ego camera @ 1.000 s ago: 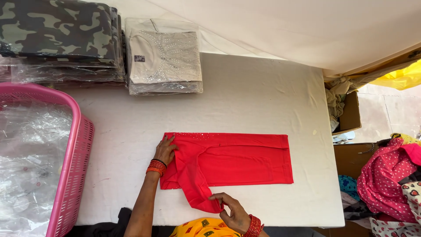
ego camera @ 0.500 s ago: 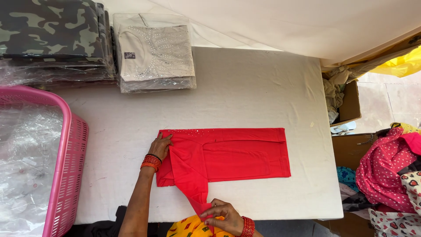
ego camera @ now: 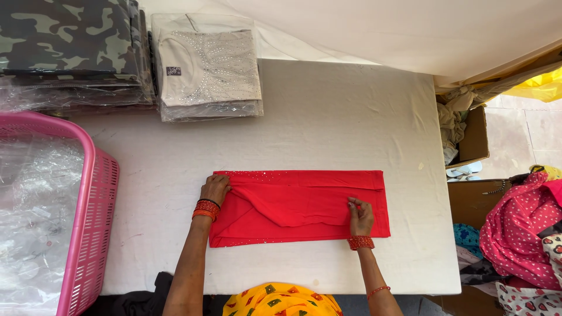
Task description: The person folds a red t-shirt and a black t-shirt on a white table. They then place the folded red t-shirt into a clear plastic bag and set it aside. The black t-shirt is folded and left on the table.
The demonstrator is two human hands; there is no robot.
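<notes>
Now your left hand (ego camera: 215, 188) rests on the upper left corner of the red garment (ego camera: 316, 199), with the fingers bent and pressed together on the cloth, so it holds that corner flat. Your right hand (ego camera: 361, 215) lies further to the right side, on the lower middle part of the same garment, and its fingertips pinch the edge of a folded flap there. The red garment is spread as a long folded rectangle in the lower centre of the frame, on the white table (ego camera: 328, 117), and it reaches between your two hands and a little past the right one. At the left edge of the frame a pink plastic basket (ego camera: 88, 222) stands beside the table, with clear plastic bags (ego camera: 35, 199) inside. In the upper left, well apart from your hands, lie a stack of camouflage garments (ego camera: 64, 41) and a stack of beige packed garments (ego camera: 208, 70).
</notes>
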